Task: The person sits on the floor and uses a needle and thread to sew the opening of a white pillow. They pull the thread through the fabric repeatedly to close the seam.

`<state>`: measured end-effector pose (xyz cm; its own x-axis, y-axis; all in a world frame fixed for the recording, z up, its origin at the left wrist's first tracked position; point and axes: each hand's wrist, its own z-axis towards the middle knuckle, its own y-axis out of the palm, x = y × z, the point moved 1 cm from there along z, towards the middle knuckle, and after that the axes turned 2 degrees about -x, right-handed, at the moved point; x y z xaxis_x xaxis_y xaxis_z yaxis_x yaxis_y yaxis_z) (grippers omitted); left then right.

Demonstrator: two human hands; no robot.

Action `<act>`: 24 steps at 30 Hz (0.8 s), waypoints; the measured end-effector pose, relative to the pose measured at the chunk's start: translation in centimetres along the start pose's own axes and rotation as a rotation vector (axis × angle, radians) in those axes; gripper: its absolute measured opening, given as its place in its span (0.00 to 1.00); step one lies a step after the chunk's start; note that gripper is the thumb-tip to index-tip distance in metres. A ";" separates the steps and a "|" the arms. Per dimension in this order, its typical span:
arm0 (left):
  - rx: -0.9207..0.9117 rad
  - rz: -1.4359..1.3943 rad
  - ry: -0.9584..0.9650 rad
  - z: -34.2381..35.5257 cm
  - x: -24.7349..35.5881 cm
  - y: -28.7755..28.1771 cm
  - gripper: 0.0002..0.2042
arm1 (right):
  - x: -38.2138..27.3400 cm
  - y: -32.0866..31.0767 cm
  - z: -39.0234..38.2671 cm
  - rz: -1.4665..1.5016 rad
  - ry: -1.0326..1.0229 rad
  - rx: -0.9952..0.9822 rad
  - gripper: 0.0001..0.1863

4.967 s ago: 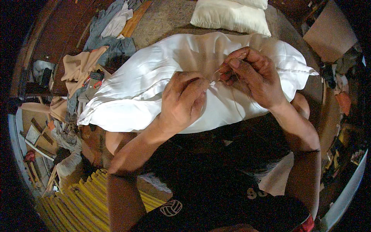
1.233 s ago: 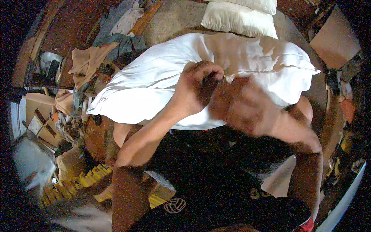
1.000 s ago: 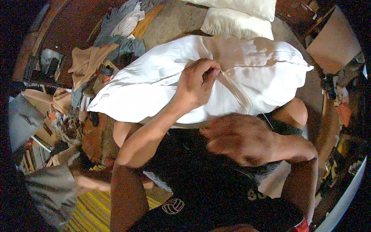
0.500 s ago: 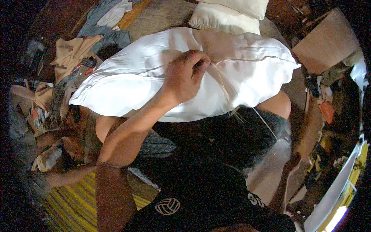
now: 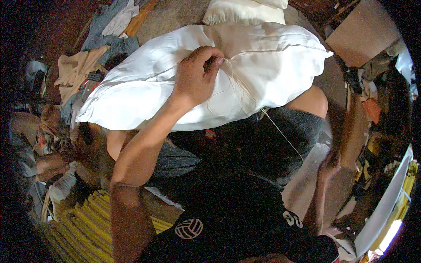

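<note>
White cotton-like fabric fills the upper middle of the view: a stuffed white pillow (image 5: 144, 83) lies across your lap, its long axis running from lower left to upper right, resting on both thighs.

Your left hand (image 5: 195, 76) sits on top of the pillow near its upper seam. The fingers are curled in and pinched together at the tips, gripping the fabric edge where a pale thread (image 5: 272, 122) leaves the seam.

The thread runs taut from that pinch, down and to the right, over the pillow's lower edge and across your dark shorts (image 5: 280, 136).

Your right hand (image 5: 330, 163) is well apart from the pillow, drawn out low at your right side at the far end of the thread. It is motion-blurred; you cannot tell how the fingers are set or whether they hold a needle.

A second white pillow (image 5: 245, 11) lies just beyond the first, at the top edge.

A heap of clothes (image 5: 87, 57) in tan, grey and blue lies on the floor to your left. Yellow ribbed material (image 5: 87, 228) sits near your left elbow. A brown cardboard sheet (image 5: 359, 30) stands at upper right.
</note>
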<state>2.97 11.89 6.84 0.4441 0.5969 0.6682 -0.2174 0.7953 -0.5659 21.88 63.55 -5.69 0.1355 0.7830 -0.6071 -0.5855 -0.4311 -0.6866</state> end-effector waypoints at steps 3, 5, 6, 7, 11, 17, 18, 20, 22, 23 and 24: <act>0.009 -0.014 0.034 0.4 -0.6 0.8 0.05 | -19.9 3.4 1.3 -0.154 -0.094 -0.252 0.11; 0.000 -0.012 0.004 0.4 -0.6 0.7 0.05 | -23.9 5.5 1.3 -0.017 -0.392 -0.412 0.11; -0.006 -0.020 0.015 0.3 -0.5 0.9 0.05 | -24.6 6.0 0.6 0.082 -0.324 -0.532 0.10; 0.004 -0.015 0.029 0.4 -0.4 0.9 0.05 | -25.1 6.5 -0.1 0.181 -0.253 -0.652 0.10; 0.024 -0.021 0.035 0.2 -0.1 0.5 0.06 | -23.6 2.7 -0.2 0.335 0.122 -1.254 0.07; -0.007 -0.005 0.040 0.0 0.0 0.0 0.06 | -7.5 -6.3 0.1 0.912 0.931 -0.860 0.05; -0.020 0.008 0.032 0.1 0.1 -0.1 0.07 | -3.9 -7.6 0.0 0.936 1.013 -0.887 0.06; -0.042 0.012 0.031 0.2 0.3 0.0 0.08 | 4.7 -10.2 -2.0 0.854 1.084 -0.846 0.07; -0.059 -0.003 0.043 0.3 0.3 0.2 0.08 | 11.8 -12.6 -5.2 0.757 1.116 -0.755 0.09; -0.046 0.047 0.071 0.0 0.4 0.3 0.08 | 13.2 -13.0 -6.2 0.866 1.317 -0.647 0.09; -0.037 0.092 0.104 -0.2 0.6 0.7 0.08 | 14.5 -13.4 -7.0 0.639 1.083 -0.790 0.09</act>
<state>3.25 12.80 6.73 0.5120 0.6512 0.5601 -0.2297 0.7322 -0.6412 37.28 77.61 -8.07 0.7513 -0.1815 -0.6345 -0.2465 -0.9690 -0.0147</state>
